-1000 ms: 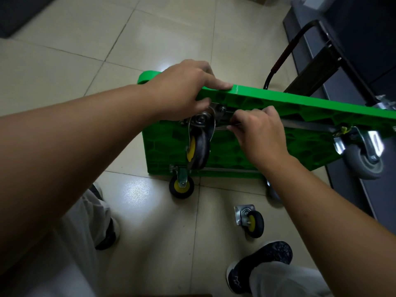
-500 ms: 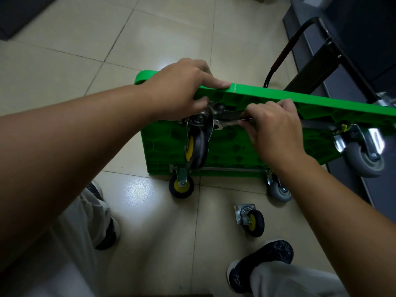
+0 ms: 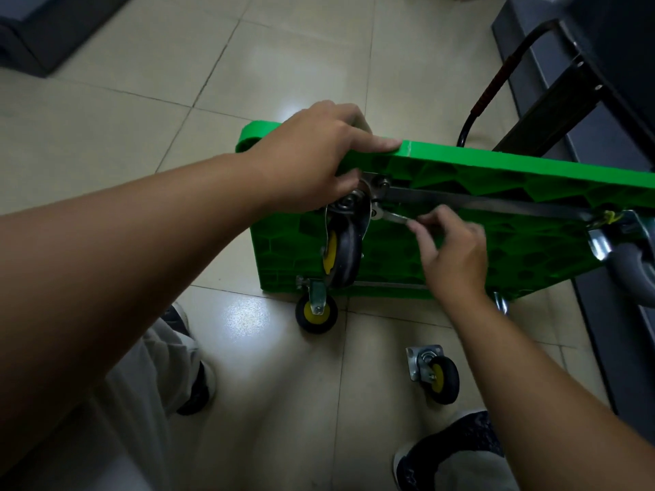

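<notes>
A green plastic cart platform [image 3: 496, 164] stands on its edge on the floor, underside facing me. My left hand [image 3: 312, 164] grips its top edge above a black caster with a yellow hub [image 3: 342, 255], thumb down near the caster's mounting plate. My right hand [image 3: 450, 249] pinches the handle of a small metal wrench [image 3: 388, 216]. The wrench head sits at a bolt on the caster plate. A flat metal bar [image 3: 478, 202] runs along the underside to the right.
A loose caster with its plate [image 3: 434, 372] lies on the tiled floor near my right shoe [image 3: 446, 451]. Another yellow-hub caster [image 3: 315, 311] rests on the floor, and a grey one [image 3: 634, 271] is at the right. The cart's black handle [image 3: 489, 86] and dark furniture stand at the right.
My right hand has dropped lower and swung the wrench handle downward, its head staying at the caster plate. My left hand keeps its hold on the platform's edge.
</notes>
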The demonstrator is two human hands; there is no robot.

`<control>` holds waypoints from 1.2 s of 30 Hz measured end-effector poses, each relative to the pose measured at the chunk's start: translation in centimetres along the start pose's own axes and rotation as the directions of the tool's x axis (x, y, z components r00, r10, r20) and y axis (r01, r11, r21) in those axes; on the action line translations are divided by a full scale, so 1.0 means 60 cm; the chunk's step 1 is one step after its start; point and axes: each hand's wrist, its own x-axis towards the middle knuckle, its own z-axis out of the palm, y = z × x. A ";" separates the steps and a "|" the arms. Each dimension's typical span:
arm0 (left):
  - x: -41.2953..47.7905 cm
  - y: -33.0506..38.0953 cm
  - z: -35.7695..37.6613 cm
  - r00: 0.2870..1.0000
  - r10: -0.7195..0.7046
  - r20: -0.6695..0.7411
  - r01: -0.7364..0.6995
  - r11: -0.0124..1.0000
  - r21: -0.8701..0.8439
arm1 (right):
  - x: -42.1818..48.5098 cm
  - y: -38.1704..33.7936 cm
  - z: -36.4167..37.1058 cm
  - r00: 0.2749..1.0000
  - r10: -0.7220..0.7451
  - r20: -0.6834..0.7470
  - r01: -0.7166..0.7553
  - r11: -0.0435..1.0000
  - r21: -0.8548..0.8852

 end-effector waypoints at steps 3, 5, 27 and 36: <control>-0.003 -0.003 -0.001 0.999 0.033 0.004 -0.033 0.999 0.014 | -0.039 -0.014 0.059 0.957 0.273 0.096 -0.288 0.864 0.414; -0.004 -0.004 0.000 0.999 0.036 0.007 -0.036 0.999 0.021 | -0.069 -0.051 0.105 0.879 0.440 0.185 -0.452 0.640 0.622; -0.001 0.000 0.002 1.000 0.018 0.005 -0.018 1.000 0.009 | 0.065 -0.061 -0.141 0.922 -0.335 0.191 0.386 0.792 -0.474; 0.003 -0.003 0.004 1.000 0.022 -0.004 -0.022 1.000 0.010 | 0.071 -0.080 -0.090 0.901 -0.409 0.146 0.418 0.723 -0.550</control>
